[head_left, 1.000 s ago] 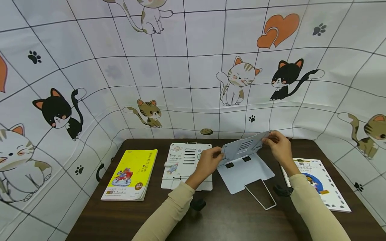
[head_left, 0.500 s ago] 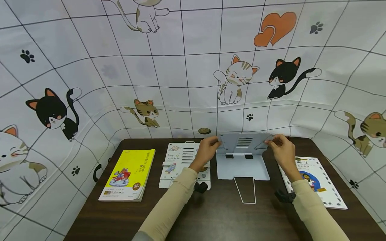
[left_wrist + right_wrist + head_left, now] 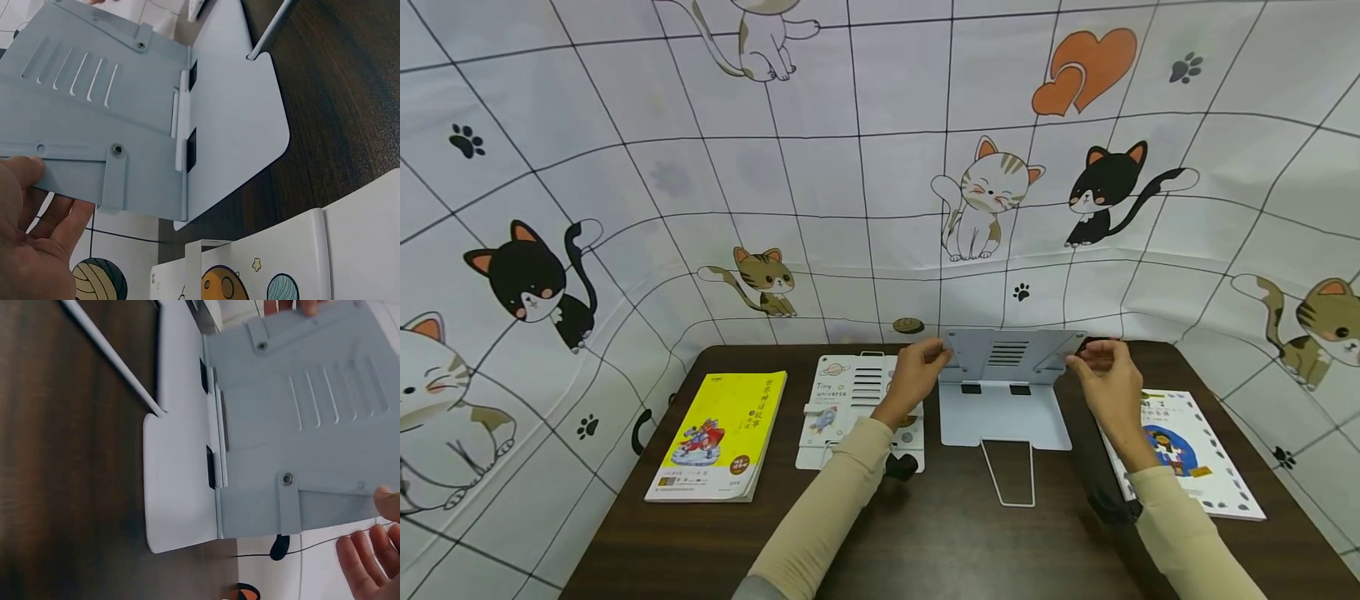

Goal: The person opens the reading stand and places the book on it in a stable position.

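Observation:
A pale grey metal book stand (image 3: 1006, 412) stands unfolded on the table, its slotted panel raised at the hinge above a flat plate. A white wire loop (image 3: 1033, 483) extends from the plate's front. My left hand (image 3: 916, 377) pinches the raised panel's left edge, thumb on the near face and fingers behind. On the other side, my right hand (image 3: 1108, 392) is at the panel's right edge. In the right wrist view its thumb (image 3: 386, 503) touches the panel while the other fingers are spread away from it.
A folded white stand (image 3: 835, 417) printed "Tiny universe" lies partly behind my left arm. Farther left is a thick yellow book (image 3: 722, 433). A white book (image 3: 1206, 467) lies at the right, partly covered by my right forearm. A cat-patterned curtain (image 3: 880, 183) borders the dark table (image 3: 955, 550).
The stand has turned from a slant to face me squarely, and its panel has tipped more upright. My right hand's fingers have loosened from the panel's edge over the last half second.

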Motion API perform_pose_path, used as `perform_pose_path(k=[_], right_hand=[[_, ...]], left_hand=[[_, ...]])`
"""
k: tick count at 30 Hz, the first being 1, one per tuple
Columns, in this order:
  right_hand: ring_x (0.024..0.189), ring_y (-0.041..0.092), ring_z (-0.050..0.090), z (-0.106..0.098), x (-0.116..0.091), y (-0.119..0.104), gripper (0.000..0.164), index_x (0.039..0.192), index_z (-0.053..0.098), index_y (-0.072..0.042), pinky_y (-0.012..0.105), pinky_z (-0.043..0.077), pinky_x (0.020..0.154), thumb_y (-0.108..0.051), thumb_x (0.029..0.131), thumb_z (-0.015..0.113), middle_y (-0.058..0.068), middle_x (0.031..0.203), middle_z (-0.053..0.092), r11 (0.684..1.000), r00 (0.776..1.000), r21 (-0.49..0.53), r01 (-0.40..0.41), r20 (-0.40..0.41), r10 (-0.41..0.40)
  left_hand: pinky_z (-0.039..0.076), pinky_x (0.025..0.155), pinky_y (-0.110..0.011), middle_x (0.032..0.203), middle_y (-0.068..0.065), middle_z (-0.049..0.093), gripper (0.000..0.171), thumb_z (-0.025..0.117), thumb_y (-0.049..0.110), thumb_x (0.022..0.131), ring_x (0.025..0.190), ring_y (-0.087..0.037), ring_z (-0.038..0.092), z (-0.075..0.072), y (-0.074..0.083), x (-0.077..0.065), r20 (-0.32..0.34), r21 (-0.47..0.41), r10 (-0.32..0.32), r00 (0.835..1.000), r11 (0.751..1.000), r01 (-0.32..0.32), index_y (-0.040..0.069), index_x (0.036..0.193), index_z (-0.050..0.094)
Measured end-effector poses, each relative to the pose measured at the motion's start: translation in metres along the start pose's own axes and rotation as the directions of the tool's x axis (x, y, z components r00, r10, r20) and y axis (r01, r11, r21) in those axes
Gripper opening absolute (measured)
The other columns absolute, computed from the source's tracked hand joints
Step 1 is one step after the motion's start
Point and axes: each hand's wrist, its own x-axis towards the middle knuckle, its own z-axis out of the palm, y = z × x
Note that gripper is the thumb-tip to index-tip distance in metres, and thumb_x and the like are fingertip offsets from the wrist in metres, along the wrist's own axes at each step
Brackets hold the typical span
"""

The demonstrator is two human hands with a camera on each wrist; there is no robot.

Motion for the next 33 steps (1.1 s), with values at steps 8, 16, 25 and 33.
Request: perform_pose_path(k=[8, 16, 25, 33], right_hand=[[0.066, 0.002, 0.062, -0.007, -0.035, -0.009, 0.005, 0.096, 0.077, -0.008, 0.024, 0.048, 0.056, -0.012, 0.097, 0.079, 0.002, 0.081, 0.075, 0.946, 0.869, -0.032, 0.323, 0.405, -0.283], [0.075, -0.007, 0.057, 0.004, -0.072, -0.006, 0.006, 0.091, 0.078, -0.021, 0.023, 0.050, 0.064, -0.019, 0.093, 0.083, -0.016, 0.086, 0.074, 0.898, 0.588, 0.092, 0.431, 0.726, -0.356], [0.067, -0.009, 0.051, 0.014, -0.093, -0.004, 0.021, 0.080, 0.070, -0.031, 0.020, 0.045, 0.059, -0.021, 0.083, 0.089, -0.025, 0.074, 0.060, 0.884, 0.469, 0.035, 0.466, 0.837, -0.281], [0.066, -0.008, 0.049, 0.016, -0.093, -0.008, 0.020, 0.078, 0.070, -0.025, 0.018, 0.045, 0.059, -0.008, 0.080, 0.082, -0.022, 0.072, 0.058, 0.881, 0.427, 0.090, 0.464, 0.849, -0.311]], left_hand=[[0.061, 0.102, -0.044, 0.126, -0.017, 0.077, 0.029, 0.065, 0.013, 0.107, 0.119, -0.032, 0.075, 0.002, -0.001, 0.002, -0.034, 0.020, 0.007, 0.999, 1.000, -0.006, 0.000, 0.132, 0.071], [0.061, 0.102, -0.042, 0.126, -0.017, 0.077, 0.029, 0.065, 0.013, 0.107, 0.119, -0.031, 0.074, 0.004, 0.000, 0.003, -0.036, 0.008, -0.008, 0.999, 1.000, 0.008, 0.000, 0.132, 0.072], [0.060, 0.103, -0.043, 0.129, -0.019, 0.076, 0.030, 0.065, 0.014, 0.108, 0.120, -0.033, 0.074, 0.005, 0.001, 0.002, -0.030, -0.014, 0.011, 0.999, 1.000, -0.011, 0.000, 0.133, 0.071], [0.061, 0.101, -0.046, 0.124, -0.017, 0.078, 0.025, 0.064, 0.014, 0.108, 0.118, -0.032, 0.075, 0.005, -0.001, 0.001, -0.030, -0.015, 0.021, 0.999, 1.000, -0.021, 0.002, 0.126, 0.074]])
